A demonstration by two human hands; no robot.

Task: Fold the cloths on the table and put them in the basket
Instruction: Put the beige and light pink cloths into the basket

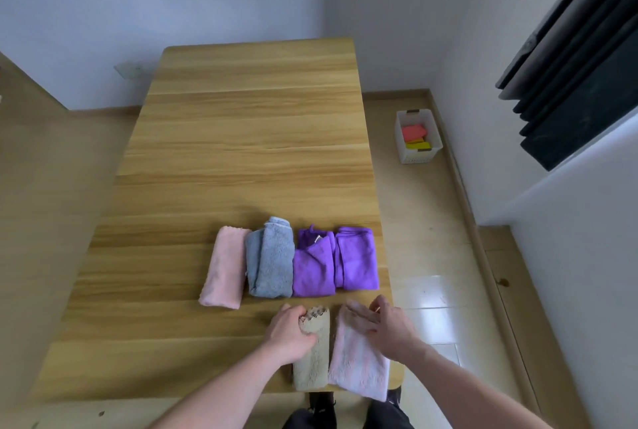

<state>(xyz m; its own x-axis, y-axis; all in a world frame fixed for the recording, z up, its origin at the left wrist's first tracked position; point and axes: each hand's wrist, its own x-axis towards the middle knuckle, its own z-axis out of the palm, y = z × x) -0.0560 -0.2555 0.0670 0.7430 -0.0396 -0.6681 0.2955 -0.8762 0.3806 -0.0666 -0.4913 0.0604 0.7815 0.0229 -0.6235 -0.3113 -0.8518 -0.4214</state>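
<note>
My left hand (291,333) grips the beige cloth (312,352) at its scalloped end; my right hand (383,326) lies flat, fingers straight, on the pale pink cloth (359,364). White basket (418,137) sits on the floor at 2 o'clock, well apart. Risks: a one-handed lift unfolds the beige cloth; the pink one overhangs the table (241,138) edge and could slide off.

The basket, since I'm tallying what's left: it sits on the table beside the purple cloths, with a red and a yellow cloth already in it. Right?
Not quite. The basket sits on the floor to the right of the table, not on it, as the head view shows. It does hold a red cloth and a yellow cloth.
</note>
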